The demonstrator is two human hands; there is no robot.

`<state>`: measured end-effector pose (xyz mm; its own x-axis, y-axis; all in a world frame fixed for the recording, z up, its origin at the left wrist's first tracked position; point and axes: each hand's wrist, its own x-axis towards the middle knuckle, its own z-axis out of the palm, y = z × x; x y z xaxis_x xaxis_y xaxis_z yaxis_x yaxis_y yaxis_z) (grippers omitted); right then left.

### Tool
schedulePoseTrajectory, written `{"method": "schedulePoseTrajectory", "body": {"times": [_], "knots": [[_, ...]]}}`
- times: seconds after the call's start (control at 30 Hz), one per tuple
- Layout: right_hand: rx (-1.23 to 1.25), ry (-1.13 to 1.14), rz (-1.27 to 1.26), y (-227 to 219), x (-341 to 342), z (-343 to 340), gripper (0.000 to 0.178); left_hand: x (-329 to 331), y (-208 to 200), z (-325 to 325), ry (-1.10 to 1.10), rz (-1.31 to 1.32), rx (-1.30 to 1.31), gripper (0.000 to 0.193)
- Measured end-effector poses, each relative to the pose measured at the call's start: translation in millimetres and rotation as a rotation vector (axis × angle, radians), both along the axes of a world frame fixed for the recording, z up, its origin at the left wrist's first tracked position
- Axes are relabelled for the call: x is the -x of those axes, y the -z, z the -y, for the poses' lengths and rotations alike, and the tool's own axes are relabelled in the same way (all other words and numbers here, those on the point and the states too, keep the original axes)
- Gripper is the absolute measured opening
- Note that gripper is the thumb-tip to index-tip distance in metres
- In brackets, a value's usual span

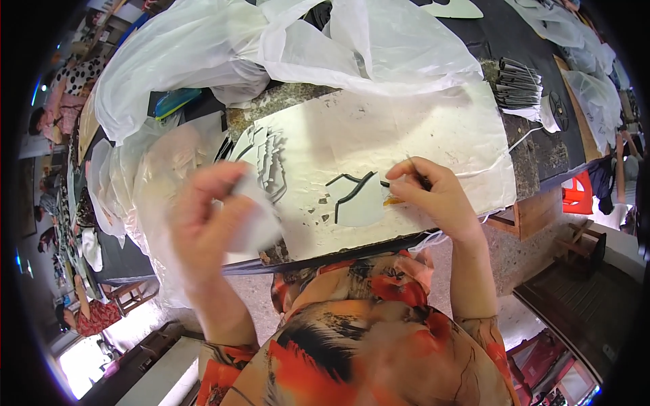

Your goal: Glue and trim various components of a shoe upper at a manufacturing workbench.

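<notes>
My left hand (210, 220), smeared by motion, pinches a white flat piece (261, 227) over the left part of the pale work sheet (420, 135). Another white piece with black edging strips (362, 208) lies flat near the sheet's middle front. Just right of that piece, my right hand (433, 196) has its fingertips pressed together. Something thin and dark shows between them, too small to name. Beyond my left hand is an overlapping stack of white pieces with dark edges (274, 166). Small dark scraps (323, 201) are scattered between the stack and the edged piece.
Crumpled clear plastic sheeting (203, 61) covers the table's far side and left. A bundle of dark strips (518, 88) lies at the far right, beside a round dark object (557, 111). A red stool (577, 193) stands on the right. Other people sit at the left.
</notes>
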<state>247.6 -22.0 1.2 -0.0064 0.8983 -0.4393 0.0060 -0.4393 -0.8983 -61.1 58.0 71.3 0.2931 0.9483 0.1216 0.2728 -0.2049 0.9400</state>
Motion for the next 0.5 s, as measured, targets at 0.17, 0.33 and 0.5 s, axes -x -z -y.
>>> {"method": "schedulePoseTrajectory", "body": {"times": [0.17, 0.33, 0.5], "knots": [[-0.245, -0.103, 0.438, 10.1, 19.2, -4.5, 0.036, 20.4, -7.2, -39.6, -0.071, -0.518, -0.129, 0.031], [-0.184, -0.187, 0.555, 2.4, 24.0, -3.3, 0.047, -31.6, 24.9, 8.5, 0.121, -0.534, -0.380, 0.027], [-0.279, -0.211, 0.522, 3.6, 25.5, 6.6, 0.040, -65.8, 67.6, 55.8, 0.350, -0.589, -0.311, 0.030]]}}
